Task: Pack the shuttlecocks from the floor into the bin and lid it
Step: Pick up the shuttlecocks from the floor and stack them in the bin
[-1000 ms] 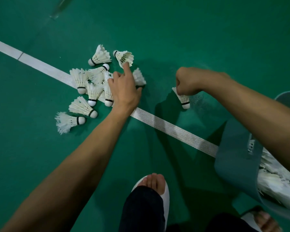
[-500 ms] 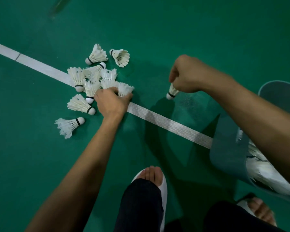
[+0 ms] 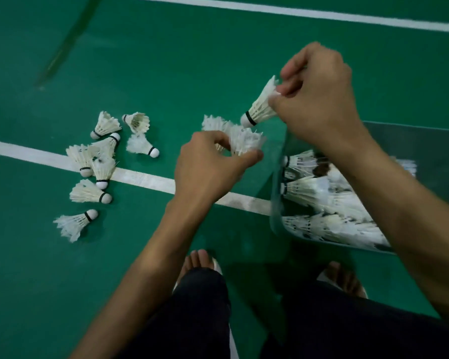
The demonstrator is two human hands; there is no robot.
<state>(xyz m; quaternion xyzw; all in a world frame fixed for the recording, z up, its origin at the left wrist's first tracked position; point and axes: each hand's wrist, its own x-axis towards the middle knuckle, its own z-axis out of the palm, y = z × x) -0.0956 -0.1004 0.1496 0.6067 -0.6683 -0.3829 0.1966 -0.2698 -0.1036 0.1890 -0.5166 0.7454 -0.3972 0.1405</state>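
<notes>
Several white feather shuttlecocks (image 3: 99, 161) lie in a loose cluster on the green floor at the left, across a white court line. My left hand (image 3: 210, 167) holds a bunch of shuttlecocks (image 3: 240, 138) by their feathers, lifted just left of the bin. My right hand (image 3: 319, 97) pinches a single shuttlecock (image 3: 261, 106) by its feather skirt, cork end pointing down-left, above the bin's near corner. The translucent grey-green bin (image 3: 278, 203) stands at the right and holds several shuttlecocks (image 3: 322, 198). No lid is in view.
A white court line (image 3: 145, 178) crosses the floor from the left to the bin. A second white line (image 3: 296, 11) runs along the top. My feet in white sandals (image 3: 202, 263) and dark trouser legs sit at the bottom, close to the bin.
My left hand has lifted a bunch of shuttlecocks from the cluster and carried it right toward the bin. My right hand has raised its single shuttlecock off the floor toward the bin.
</notes>
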